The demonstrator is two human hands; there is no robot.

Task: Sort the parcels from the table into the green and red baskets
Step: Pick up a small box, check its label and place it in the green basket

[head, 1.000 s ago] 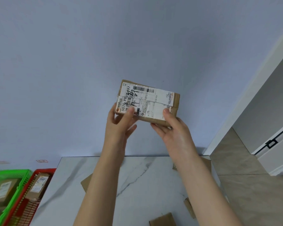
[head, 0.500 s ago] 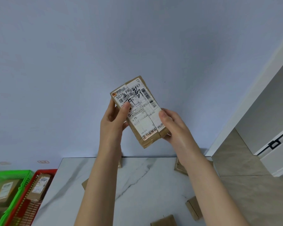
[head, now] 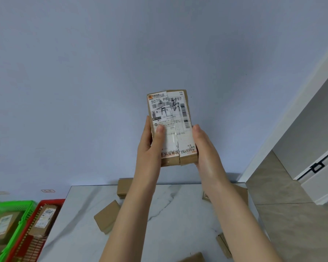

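A brown cardboard parcel [head: 169,112] with a white shipping label stands upright in the air above the table, label facing me. My left hand [head: 151,148] grips its left side with the thumb on the label. My right hand [head: 204,148] holds its right side. The green basket [head: 27,208] at the far left holds a labelled parcel [head: 3,226]. Beside it the red basket [head: 51,201] holds another labelled parcel [head: 44,220].
The white marble table [head: 170,214] carries several brown parcels: one [head: 107,216] left of my left arm, one [head: 124,187] at the back edge, one [head: 240,191] at the right, two [head: 223,244] near the front. A blue wall stands behind; a door frame [head: 292,114] at right.
Both hands have turned the parcel clockwise from lying lengthwise to standing upright, so the label now reads right way up. My view has tilted slightly, showing more of the table.
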